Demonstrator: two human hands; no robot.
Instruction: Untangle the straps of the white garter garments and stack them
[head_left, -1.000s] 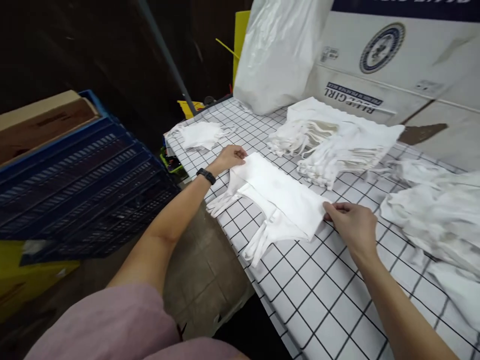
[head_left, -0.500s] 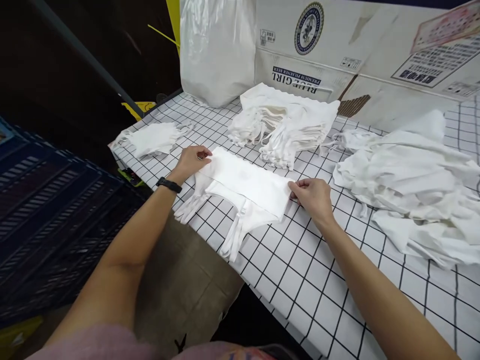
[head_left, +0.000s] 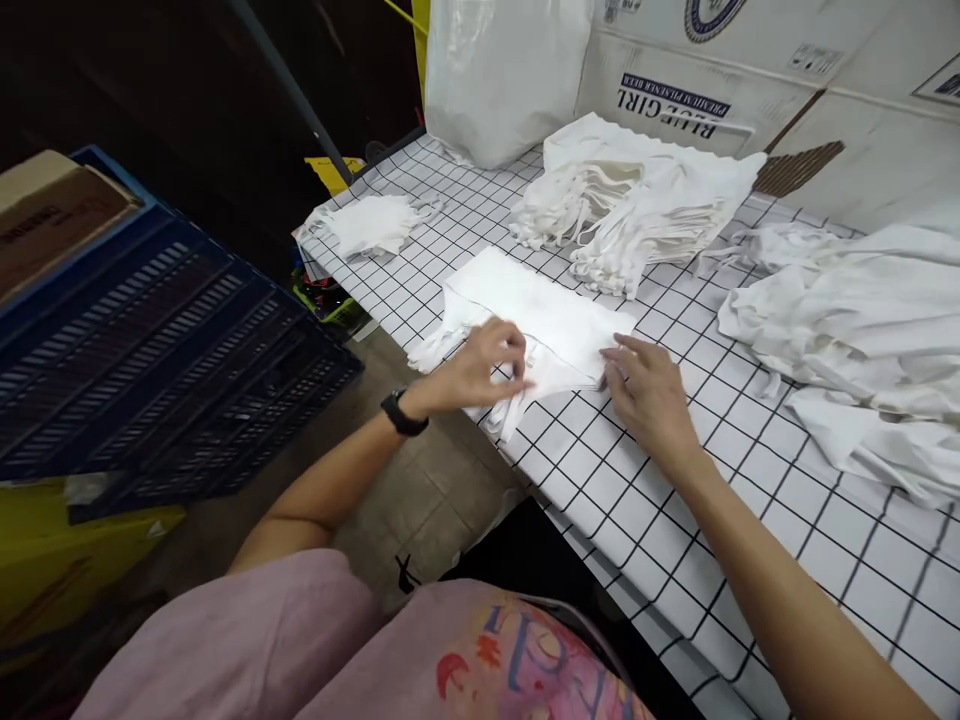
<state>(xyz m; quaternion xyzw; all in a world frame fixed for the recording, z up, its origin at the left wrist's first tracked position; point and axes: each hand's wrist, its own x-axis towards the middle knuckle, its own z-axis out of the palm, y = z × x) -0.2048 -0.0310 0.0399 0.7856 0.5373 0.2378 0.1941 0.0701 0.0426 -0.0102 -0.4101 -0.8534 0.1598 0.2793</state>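
A white crop top with thin straps (head_left: pixel 540 305) lies flat on the table, its straps toward me and its wide band away from me. My left hand (head_left: pixel 484 365) is over the strap side, fingers curved with a gap between thumb and fingertips. Whether it touches the fabric I cannot tell. At the right edge of the top is my right hand (head_left: pixel 649 395), fingers apart, the tips at the fabric's corner. Behind the top sits a neat stack of similar white tops (head_left: pixel 645 190).
A loose heap of white garments (head_left: pixel 862 330) lies on the right, a small white pile (head_left: pixel 375 222) at the left end of the checked table (head_left: pixel 600 490). Behind stand a white plastic bag (head_left: pixel 502 80) and a cardboard box (head_left: pixel 750 110). Blue crates (head_left: pixel 172 350) are left of the table.
My left hand has let go of the top's far left corner and moved right and nearer, over the straps. My right hand has loosened its pinch on the right edge. The view has shifted.
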